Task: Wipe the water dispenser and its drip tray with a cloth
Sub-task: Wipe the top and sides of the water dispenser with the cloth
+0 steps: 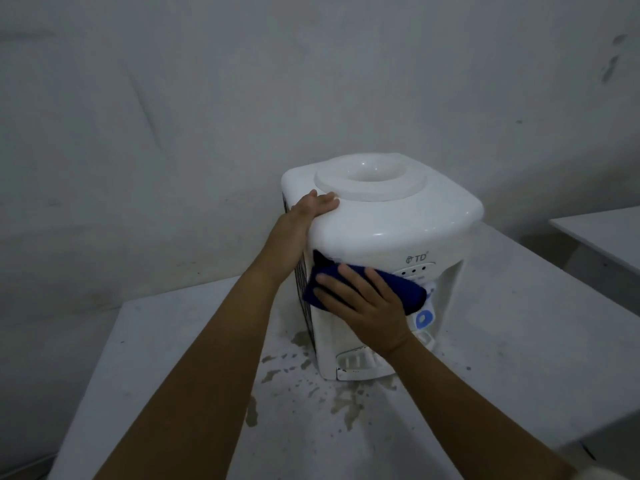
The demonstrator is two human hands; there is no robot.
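A white plastic tabletop water dispenser (381,223) with a round recessed bottle seat on top is stood on a pale grey table (519,341), close to a stained grey wall (207,98). A folded dark blue cloth (412,292) is pressed flat against the dispenser's front upper panel by the right hand (363,306), whose fingers are spread straight over the fabric. The left hand (311,209) is laid on the dispenser's top left edge, fingers extended over the rim and curled round nothing.

At the foot of the dispenser, a white slotted drip tray (356,365) is partly hidden by the right wrist. To the right of the cloth, a white tap lever with a blue ring (423,319) is seen. Dark wet splashes (311,386) are scattered over the table in front of and to the left of the dispenser. A second pale table (602,233) is seen to the right of the dispenser, well apart.

The letters "TD" (417,258) are printed in grey on the dispenser's front, above three small dark indicator dots (414,272).
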